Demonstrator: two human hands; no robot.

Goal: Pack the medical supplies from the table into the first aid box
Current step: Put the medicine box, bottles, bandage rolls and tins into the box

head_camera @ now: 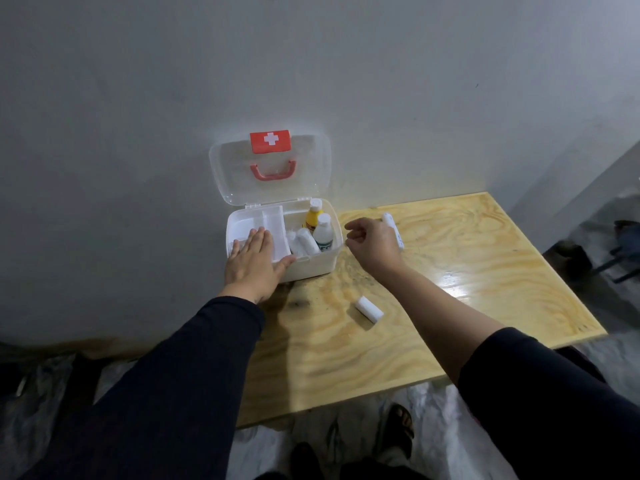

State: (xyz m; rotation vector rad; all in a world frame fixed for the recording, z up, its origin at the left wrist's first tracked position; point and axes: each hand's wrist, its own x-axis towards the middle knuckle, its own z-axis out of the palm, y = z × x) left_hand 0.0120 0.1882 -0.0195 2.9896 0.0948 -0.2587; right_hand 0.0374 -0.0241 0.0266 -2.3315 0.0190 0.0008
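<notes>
Wooden table [433, 306], pale plywood grain, set against a grey wall [311, 64].

First aid box [322, 263], white, at the table's far left corner; clear lid [228, 168] upright against the wall, with red cross label [269, 141] and red handle [273, 170].

Inside, right compartment: yellow bottle [313, 216], clear bottle [323, 233], white bandage rolls [306, 241].

Left hand [254, 261]: flat, fingers spread, on the box's clear inner tray [273, 220].

Right hand [372, 245]: empty, loosely curled, just right of the box.

On the table: white tube [394, 230], partly behind the right hand; white bandage roll [369, 307], nearer the person.
</notes>
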